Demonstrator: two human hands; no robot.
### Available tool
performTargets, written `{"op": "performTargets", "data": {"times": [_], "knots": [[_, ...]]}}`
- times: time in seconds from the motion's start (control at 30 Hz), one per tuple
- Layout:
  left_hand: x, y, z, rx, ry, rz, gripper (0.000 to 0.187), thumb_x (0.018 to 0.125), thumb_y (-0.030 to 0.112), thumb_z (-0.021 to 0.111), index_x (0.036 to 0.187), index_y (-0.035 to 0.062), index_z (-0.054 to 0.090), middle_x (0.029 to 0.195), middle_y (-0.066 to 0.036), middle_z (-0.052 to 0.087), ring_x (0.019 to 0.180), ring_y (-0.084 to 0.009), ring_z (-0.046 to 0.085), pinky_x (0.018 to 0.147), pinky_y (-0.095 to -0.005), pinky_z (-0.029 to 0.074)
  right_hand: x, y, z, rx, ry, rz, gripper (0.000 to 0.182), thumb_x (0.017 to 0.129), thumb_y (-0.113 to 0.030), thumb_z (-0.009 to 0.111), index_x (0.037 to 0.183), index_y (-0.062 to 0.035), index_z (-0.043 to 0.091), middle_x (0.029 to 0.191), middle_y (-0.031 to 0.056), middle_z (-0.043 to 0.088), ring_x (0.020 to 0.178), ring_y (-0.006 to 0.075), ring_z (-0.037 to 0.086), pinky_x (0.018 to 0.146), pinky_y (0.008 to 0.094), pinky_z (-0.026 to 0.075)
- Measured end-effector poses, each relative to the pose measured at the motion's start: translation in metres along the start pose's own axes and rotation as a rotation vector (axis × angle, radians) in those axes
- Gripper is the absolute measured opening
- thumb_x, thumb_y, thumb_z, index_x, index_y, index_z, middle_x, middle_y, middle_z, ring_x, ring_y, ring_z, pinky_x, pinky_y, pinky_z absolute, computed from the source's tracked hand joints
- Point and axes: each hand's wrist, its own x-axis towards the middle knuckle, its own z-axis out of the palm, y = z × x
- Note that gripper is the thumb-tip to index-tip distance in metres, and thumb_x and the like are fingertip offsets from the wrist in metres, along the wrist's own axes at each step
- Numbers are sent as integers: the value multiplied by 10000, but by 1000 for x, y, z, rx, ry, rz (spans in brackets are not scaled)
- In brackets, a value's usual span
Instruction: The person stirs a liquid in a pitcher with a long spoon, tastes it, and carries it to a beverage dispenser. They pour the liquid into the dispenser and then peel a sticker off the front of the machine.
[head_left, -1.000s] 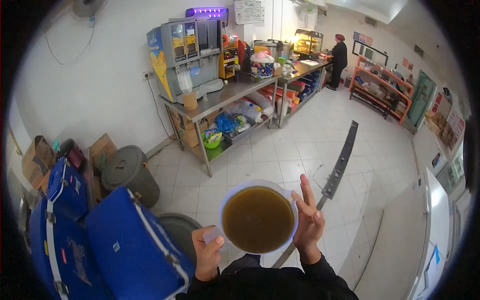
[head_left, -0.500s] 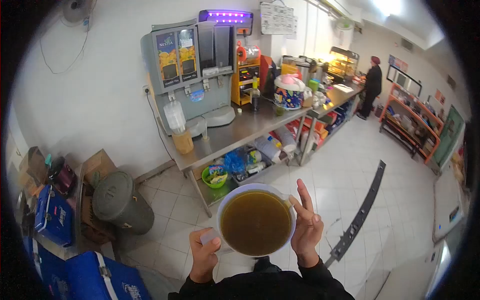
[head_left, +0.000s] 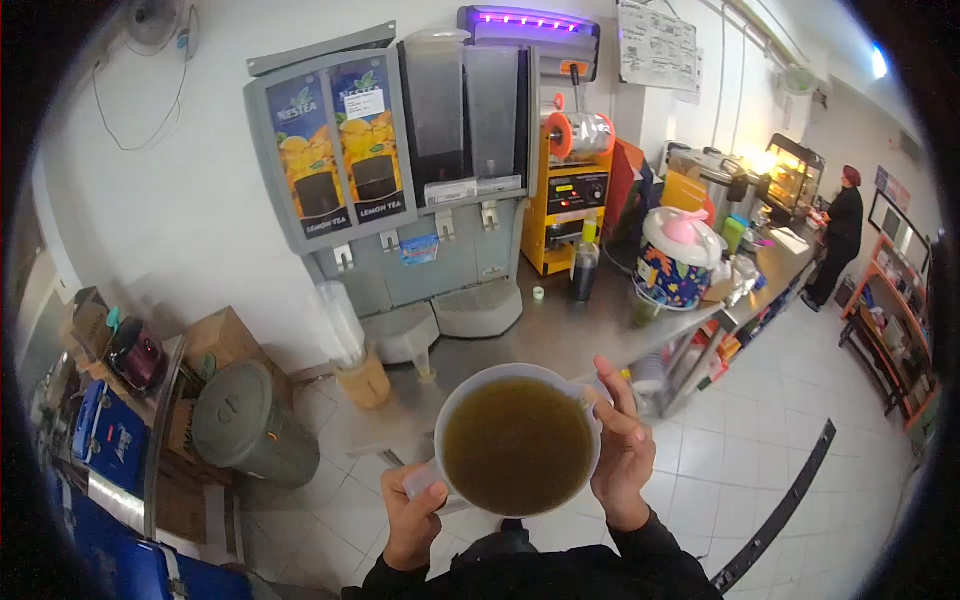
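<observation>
A round white container (head_left: 447, 412) full of brown liquid (head_left: 517, 446) is held level in front of my body. My left hand (head_left: 411, 510) is closed around its handle, with the thumb on top. At the opposite side, my right hand (head_left: 624, 455) supports the rim near the spout, its fingers bent against the wall and partly raised. Just beyond the container is the metal counter (head_left: 480, 350), with a grey drink dispenser (head_left: 385, 262) standing on it. A stack of clear cups (head_left: 341, 322) is at the counter's left end.
A yellow sealing machine (head_left: 577, 190), a dark bottle (head_left: 584, 268) and a floral-patterned container (head_left: 672, 265) stand on the counter. A lidded grey bin (head_left: 245, 425) and blue coolers (head_left: 108, 433) are at left. Another person (head_left: 843, 235) stands at the far right.
The view has moved closer to the counter and dispenser, which now look larger. Both hands still hold the container. The liquid remains inside.
</observation>
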Motion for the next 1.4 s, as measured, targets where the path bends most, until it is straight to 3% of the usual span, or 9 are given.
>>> {"op": "performTargets", "data": {"times": [0.2, 0.4, 0.57, 0.9, 1.0, 1.1, 1.3, 1.4], "knots": [[99, -31, 46, -18, 103, 51, 266, 665, 190, 671, 557, 46, 474, 523, 44, 402, 453, -41, 325, 424, -211, 194, 118, 72, -23, 115, -97, 13, 617, 806, -476, 397, 1006, 85, 557, 1242, 209, 361, 1046, 249, 420, 920, 362, 268], [167, -66, 96, -19, 340, 197, 213, 665, 144, 674, 623, 46, 490, 549, 38, 417, 463, -47, 341, 421, -206, 230, 220, 134, -45, 163, -296, 29, 595, 839, -472, 350, 1019, 52, 567, 1207, 194, 393, 1084, 263, 392, 928, 370, 260], [208, -93, 145, 35, 577, 340, 255, 665, 176, 684, 598, 61, 466, 523, 48, 390, 429, -41, 312, 394, -205, 193, 297, 172, -56, 294, -514, 95, 599, 851, -471, 314, 1060, 40, 546, 1205, 177, 402, 1100, 271, 378, 934, 373, 252], [251, -107, 202, 127, 939, 543, 267, 692, 242, 644, 619, 85, 440, 523, 58, 357, 409, -30, 279, 375, -200, 167, 377, 217, -49, 436, -861, 128, 688, 794, -509, 370, 1128, 85, 466, 1250, 185, 343, 1167, 255, 313, 977, 372, 188], [257, -108, 205, 154, 968, 579, 243, 711, 240, 614, 637, 89, 440, 537, 57, 362, 408, -29, 278, 376, -194, 163, 382, 236, -46, 455, -944, 133, 651, 798, -525, 370, 1179, -4, 458, 1252, 150, 375, 1166, 266, 333, 972, 369, 219], [264, -104, 205, 173, 1027, 597, 239, 725, 236, 593, 616, 100, 430, 522, 64, 341, 408, -31, 267, 383, -197, 156, 366, 277, -49, 526, -1036, 225, 664, 790, -530, 393, 1214, -19, 419, 1261, 149, 366, 1184, 263, 318, 986, 372, 203], [273, -82, 203, 309, 971, 593, 275, 750, 240, 555, 559, 124, 394, 497, 82, 280, 409, -31, 239, 397, -215, 144, 281, 311, -61, 1015, -817, 1025, 811, 742, -549, 465, 1315, -40, 200, 1307, 140, 310, 1195, 274, 305, 1003, 408, 203], [276, -76, 205, 340, 1022, 619, 278, 760, 237, 541, 556, 133, 384, 497, 80, 267, 408, -31, 237, 397, -217, 147, 256, 331, -60, 1297, -795, 1208, 830, 712, -526, 538, 1315, -76, 188, 1301, 122, 318, 1171, 274, 338, 995, 423, 241]]}}
